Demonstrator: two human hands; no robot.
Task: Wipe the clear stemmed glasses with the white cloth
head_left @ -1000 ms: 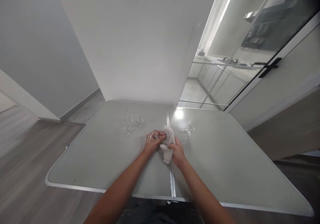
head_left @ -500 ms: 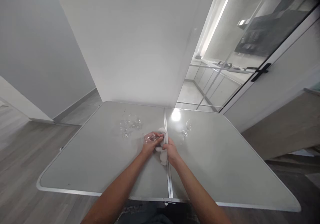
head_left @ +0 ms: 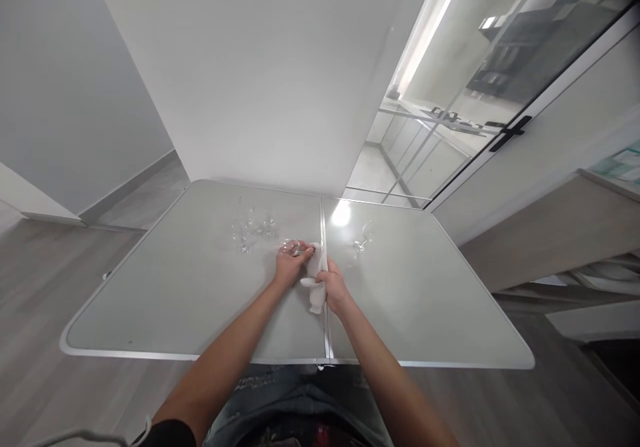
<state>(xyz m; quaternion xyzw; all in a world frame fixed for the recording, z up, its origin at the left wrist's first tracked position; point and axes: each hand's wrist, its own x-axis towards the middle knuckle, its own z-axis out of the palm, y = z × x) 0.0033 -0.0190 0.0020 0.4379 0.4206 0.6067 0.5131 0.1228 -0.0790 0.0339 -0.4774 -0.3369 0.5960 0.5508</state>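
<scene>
Over the middle of the table, my left hand (head_left: 291,266) is closed around a clear stemmed glass (head_left: 289,246), its bowl pointing left. A white cloth (head_left: 317,294) is bunched in my right hand (head_left: 334,283) and hangs down below the fingers. The cloth's upper part covers the right end of the glass, so the foot is hidden. Several clear glasses (head_left: 244,239) stand in a group to the left, beyond my left hand. On the right half, one more clear glass (head_left: 361,242) sits apart, past my right hand.
The pale table (head_left: 410,294) has a metal rim and a metal seam down its middle. A white wall (head_left: 250,87) rises behind it. To the right is a glazed door with a black handle (head_left: 511,134). A wooden surface (head_left: 540,227) lies beyond the table's right side.
The view has tipped downward, bringing more of my lap into sight. Both hands keep their hold on the glass and the cloth, with little shift between them.
</scene>
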